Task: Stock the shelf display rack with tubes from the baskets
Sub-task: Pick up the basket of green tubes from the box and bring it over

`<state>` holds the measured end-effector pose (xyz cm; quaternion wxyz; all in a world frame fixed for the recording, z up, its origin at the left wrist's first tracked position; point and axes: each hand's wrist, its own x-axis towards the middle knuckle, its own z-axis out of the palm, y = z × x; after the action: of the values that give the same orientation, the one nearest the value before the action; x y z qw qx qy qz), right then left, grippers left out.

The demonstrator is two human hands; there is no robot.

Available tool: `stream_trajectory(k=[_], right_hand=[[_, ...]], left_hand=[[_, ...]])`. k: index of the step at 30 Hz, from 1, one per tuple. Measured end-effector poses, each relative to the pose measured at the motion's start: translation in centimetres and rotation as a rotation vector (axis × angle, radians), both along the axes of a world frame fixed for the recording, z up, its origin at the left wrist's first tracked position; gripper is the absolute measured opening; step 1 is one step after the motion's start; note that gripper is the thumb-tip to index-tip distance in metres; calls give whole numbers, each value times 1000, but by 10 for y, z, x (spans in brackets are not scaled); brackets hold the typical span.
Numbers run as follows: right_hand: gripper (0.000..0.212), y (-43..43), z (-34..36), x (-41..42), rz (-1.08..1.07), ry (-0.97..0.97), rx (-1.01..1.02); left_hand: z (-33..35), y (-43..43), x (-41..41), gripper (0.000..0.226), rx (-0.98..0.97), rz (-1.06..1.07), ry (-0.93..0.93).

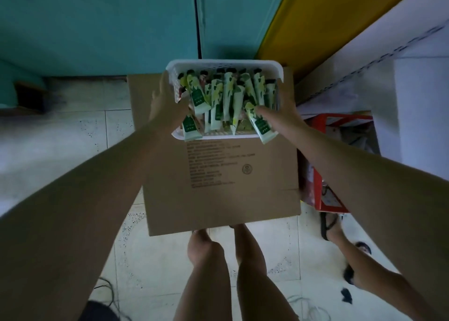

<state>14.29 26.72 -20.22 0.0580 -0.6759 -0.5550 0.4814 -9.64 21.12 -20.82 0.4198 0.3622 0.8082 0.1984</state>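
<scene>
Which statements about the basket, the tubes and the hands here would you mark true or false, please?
1. The white basket holds green-and-white tubes. True.
2. The basket sits on the floor tiles. False: both hands hold it over the cardboard box.
3. The left hand grips the basket's left side. True.
4. The right hand hangs free. False: it holds the basket's right side, fingers on a tube.
5. A blue crate stands right of the box. False: the crate is red.
</scene>
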Motion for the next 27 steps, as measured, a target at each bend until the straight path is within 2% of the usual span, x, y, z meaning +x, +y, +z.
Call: stream_trajectory(k=[3,5,9,12,19,24,27], right_hand=[[75,7,-8,-2,-44,54,43],[70,6,-12,1,-68,36,44],[70,-18,4,1,-59,48,-3],[70,-52,25,1,2,38,-60],[99,-128,57,3,87,-42,-169],[80,-159,85,1,119,-125,-84],[76,-168,102,-5,193,-105,-7]], left_hand=[[3,6,-1,73,24,93,-84],[5,5,0,72,25,114,-65],[15,-13,10,61,44,207,-16],[22,-45,24,57,-19,311,34],[55,-122,29,42,27,394,-1],[85,-152,24,47,65,430,0],[102,-170,20,45,104,463,1]])
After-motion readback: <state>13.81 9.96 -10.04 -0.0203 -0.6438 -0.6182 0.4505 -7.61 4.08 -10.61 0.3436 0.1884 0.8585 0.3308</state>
